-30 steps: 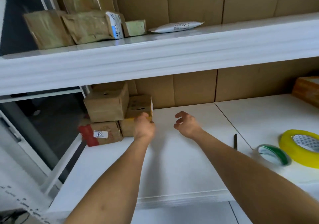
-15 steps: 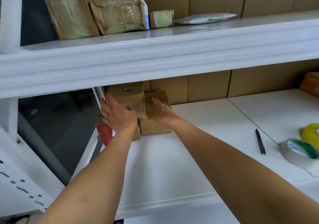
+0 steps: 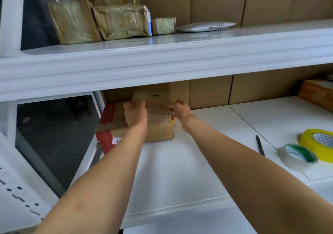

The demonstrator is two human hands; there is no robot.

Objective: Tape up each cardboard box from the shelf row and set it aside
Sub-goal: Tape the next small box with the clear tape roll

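A small brown cardboard box (image 3: 153, 94) sits on top of a stack at the back left of the lower shelf (image 3: 180, 170). My left hand (image 3: 135, 113) grips its left side and my right hand (image 3: 178, 109) grips its right side. Under it lie a taped brown box (image 3: 160, 125) and, to the left, a box with red tape and a white label (image 3: 110, 125). The top box's upper part is hidden behind the upper shelf's front edge.
A clear tape roll with a green core (image 3: 297, 155), a yellow tape roll (image 3: 319, 143) and a black knife (image 3: 260, 145) lie at the right. An orange-taped box (image 3: 317, 93) stands far right. Wrapped parcels (image 3: 100, 22) sit on the upper shelf (image 3: 162, 60).
Both hands moved from reaching over the shelf to the top box of the stack and took hold of its two sides; the box now sits over the right-hand lower box.
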